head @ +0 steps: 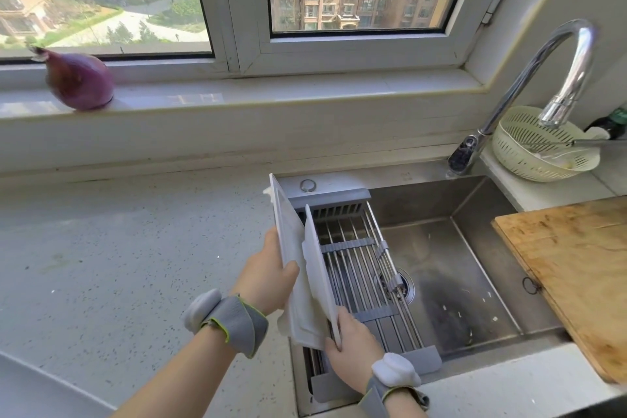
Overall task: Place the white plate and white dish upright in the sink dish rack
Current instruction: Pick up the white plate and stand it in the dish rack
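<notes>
- Ceramic, by the look of it: both pieces are white, stiff and probably glazed, so treat them as hard, brittle and slick, worse if they are wet.
- Your left hand (268, 276) is closed on the larger white dish (288, 234), thumb over its inner face and fingers behind, near the lower half of its left edge. The dish stands on edge, tilted, at the left end of the sink dish rack (359, 268).
- Your right hand (354, 348) pinches the near bottom corner of the white plate (317, 265), which also stands on edge just right of the dish. The two overlap and may be touching; from this angle you cannot tell for sure.
- A corner pinch gives little control over a long flat piece. I would judge a grip further up the rim, thumb on one face and fingers on the other, steadier.
- The rack's steel rods are smooth and run lengthwise over the sink (475, 248), so a bottom edge could skate along them. Seat each edge between rods before you ease off.
- Keep the two pieces from knocking together, since rims chip first.
- The dish looks heavier; release it last, and only once it leans without sliding.
</notes>
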